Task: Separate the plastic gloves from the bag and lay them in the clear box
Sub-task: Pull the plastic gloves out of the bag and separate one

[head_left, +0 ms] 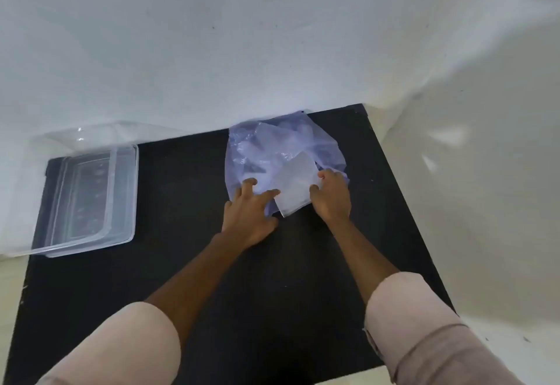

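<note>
A crumpled bluish translucent plastic bag (272,148) lies at the far middle of the black table (188,278). A pale, flat plastic glove (295,186) sticks out of the bag's near side. My left hand (250,213) rests flat on the bag's near edge with its fingers spread. My right hand (331,195) pinches the right side of the glove between thumb and fingers. The clear box (88,199) stands on the table's far left, apart from both hands; I cannot tell if anything lies in it.
A clear lid (91,134) leans against the white wall (212,36) behind the box. The table's right edge borders a pale floor (469,202). Rolled-up pink sleeves cover both upper forearms.
</note>
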Demonstrator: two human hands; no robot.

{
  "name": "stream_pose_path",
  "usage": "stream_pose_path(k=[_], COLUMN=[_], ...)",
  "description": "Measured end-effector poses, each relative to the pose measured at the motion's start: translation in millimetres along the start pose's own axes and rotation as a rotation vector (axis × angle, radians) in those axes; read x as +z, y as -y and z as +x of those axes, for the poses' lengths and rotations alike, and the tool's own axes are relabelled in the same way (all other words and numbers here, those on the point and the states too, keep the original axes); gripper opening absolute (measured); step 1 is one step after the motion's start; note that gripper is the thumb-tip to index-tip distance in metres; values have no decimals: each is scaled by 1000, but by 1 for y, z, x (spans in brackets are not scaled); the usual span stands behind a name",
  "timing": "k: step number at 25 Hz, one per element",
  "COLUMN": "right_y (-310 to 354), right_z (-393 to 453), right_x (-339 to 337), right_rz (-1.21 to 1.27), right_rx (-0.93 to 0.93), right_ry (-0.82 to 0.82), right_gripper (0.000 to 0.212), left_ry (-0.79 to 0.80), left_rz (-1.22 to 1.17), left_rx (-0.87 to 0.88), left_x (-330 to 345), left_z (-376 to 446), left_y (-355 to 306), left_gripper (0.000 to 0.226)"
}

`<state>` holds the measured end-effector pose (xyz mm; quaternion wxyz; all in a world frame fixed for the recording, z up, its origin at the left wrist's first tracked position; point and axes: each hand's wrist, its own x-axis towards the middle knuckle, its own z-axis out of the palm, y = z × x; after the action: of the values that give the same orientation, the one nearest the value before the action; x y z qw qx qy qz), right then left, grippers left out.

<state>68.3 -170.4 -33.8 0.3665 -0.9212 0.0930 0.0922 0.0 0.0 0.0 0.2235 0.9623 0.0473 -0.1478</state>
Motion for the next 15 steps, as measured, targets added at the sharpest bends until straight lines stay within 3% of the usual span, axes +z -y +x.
stream_pose_path(k=[4, 6, 9, 11, 13, 15], right_y=[-1, -2, 1, 5, 10, 11], right_z=[26, 41, 54, 54, 43, 27], right_x=[11, 11, 3, 1, 1, 5], right_rz=[-270, -239, -117, 11, 224, 535], right_rx=[167, 244, 261, 168, 86, 182], right_ry=[-14, 39, 101, 110, 37, -59], right_gripper=[70, 64, 30, 13, 28, 26], left_ry=[-37, -5, 62, 65, 52, 31], left_rz=[189, 176, 148, 93, 50, 24], left_rx=[-66, -97, -103, -108, -100, -87], left_x=[16, 21, 20, 18, 15, 14], left_z=[25, 38, 46, 50, 55, 57], left_y=[-12, -9, -5, -5, -4, -2], left_gripper=[66, 64, 65, 69, 72, 72])
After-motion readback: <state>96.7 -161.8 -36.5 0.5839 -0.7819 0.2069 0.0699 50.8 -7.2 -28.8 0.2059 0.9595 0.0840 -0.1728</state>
